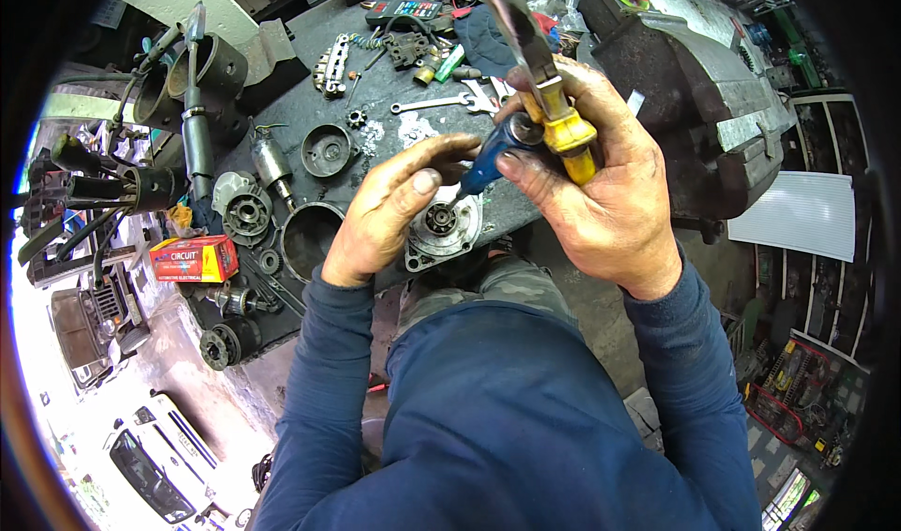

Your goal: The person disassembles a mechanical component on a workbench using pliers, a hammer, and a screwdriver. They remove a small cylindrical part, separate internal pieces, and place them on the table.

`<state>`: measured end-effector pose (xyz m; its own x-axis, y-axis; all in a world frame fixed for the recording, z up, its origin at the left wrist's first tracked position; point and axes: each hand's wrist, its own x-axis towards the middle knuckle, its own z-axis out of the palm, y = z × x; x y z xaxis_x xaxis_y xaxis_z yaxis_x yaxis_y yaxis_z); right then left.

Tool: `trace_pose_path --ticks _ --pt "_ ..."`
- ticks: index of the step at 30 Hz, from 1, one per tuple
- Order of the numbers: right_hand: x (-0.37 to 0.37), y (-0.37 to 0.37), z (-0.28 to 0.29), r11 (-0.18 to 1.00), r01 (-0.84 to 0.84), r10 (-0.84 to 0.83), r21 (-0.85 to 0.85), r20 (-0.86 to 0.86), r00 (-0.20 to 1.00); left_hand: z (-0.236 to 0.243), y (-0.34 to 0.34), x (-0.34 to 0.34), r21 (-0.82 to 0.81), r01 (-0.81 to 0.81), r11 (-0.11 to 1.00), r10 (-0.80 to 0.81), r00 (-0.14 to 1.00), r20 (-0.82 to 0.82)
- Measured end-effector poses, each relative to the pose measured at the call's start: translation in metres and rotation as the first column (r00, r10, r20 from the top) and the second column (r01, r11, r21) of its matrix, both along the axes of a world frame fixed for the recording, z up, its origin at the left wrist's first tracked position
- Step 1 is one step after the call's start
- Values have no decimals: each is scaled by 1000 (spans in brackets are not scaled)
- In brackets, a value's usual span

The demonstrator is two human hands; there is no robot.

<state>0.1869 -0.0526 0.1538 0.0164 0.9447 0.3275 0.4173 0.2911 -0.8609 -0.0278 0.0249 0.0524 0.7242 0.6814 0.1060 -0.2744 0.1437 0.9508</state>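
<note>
My right hand [601, 203] grips a blue-handled tool [497, 151] that looks like a screwdriver, together with a yellow-handled metal tool [568, 133] rising toward the top edge. The blue tool's tip points down at a round aluminium housing [439, 242] with a toothed center, at the bench's front edge. My left hand [389, 203] is curled just above that housing, beside the blue tool's shaft; what its partly hidden fingertips hold, if anything, is unclear. Left of it stand a hollow metal cylinder [296, 240] and a round cap [327, 151].
The dark bench [366, 113] carries wrenches [436, 104], motor parts [244, 207] and a red-yellow box [192, 259]. Large dark metalwork [676, 109] stands at right, steel cylinders [206, 67] at back left. Vehicles [150, 461] show beyond at lower left.
</note>
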Motion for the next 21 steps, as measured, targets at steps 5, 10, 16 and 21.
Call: trace_pose_path --ticks 5,10,16,21 --pt "-4 6 7 999 26 -28 19 106 994 2 3 21 -77 89 993 -84 994 66" --pt "6 6 18 1000 -15 17 -14 87 996 -8 2 25 -186 81 979 -62 992 107" --pt "27 -5 39 997 -16 3 77 156 988 -15 4 22 -215 107 971 -64 978 200" --pt "38 -6 55 983 -45 -46 176 482 875 -17 6 24 -137 97 986 -70 979 190"
